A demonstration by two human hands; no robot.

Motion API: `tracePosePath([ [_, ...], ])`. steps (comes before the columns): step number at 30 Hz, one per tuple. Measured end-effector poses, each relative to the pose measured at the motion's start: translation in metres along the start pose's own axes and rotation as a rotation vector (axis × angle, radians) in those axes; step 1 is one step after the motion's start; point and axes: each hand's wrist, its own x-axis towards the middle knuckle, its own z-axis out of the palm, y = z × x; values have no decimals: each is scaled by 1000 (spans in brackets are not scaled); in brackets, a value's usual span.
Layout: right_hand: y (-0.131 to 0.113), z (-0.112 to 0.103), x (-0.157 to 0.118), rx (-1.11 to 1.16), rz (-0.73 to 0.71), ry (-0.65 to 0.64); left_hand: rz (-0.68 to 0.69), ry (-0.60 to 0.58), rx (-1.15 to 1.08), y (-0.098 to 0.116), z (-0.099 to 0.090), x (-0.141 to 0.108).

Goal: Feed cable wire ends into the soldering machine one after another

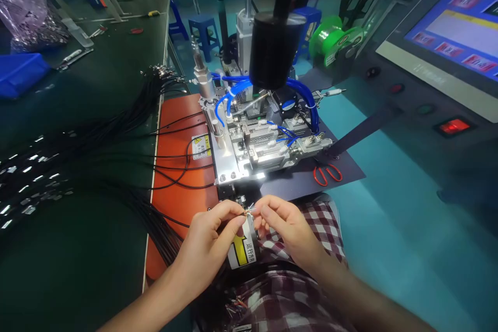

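Note:
My left hand (216,233) pinches the end of a cable between thumb and forefinger. Thin stripped wires (250,210), whitish and brassy, stick out from that pinch. On the other side of them, my right hand (288,225) has its thumb and forefinger closed at the tips of these wires. The rest of the held cable is hidden by my left hand. Just beyond my fingers sits the front edge of a metal bench machine (260,148) with blue air hoses (313,98). A white and yellow label (243,251) shows under my hands.
Bundles of black cables (128,114) lie on the dark green table (70,264) at left. Red-handled scissors (327,175) rest on the machine's dark base. A black cylinder (274,52) hangs above. A control screen (455,31) stands at right, a green spool (330,39) behind.

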Motion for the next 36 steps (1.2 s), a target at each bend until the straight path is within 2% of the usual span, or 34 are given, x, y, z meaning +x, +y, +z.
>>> tracePosePath([
  [8, 4, 9, 1, 50, 23, 3, 31, 118, 1, -4, 5, -1],
  [19, 6, 15, -1, -20, -48, 59, 2, 155, -2, -5, 6, -2],
  [27, 11, 18, 3, -88, -72, 114, -69, 106, -224, -6, 5, -2],
  [36, 9, 13, 3, -185, -65, 78, -101, -25, -313, 3, -7, 5],
])
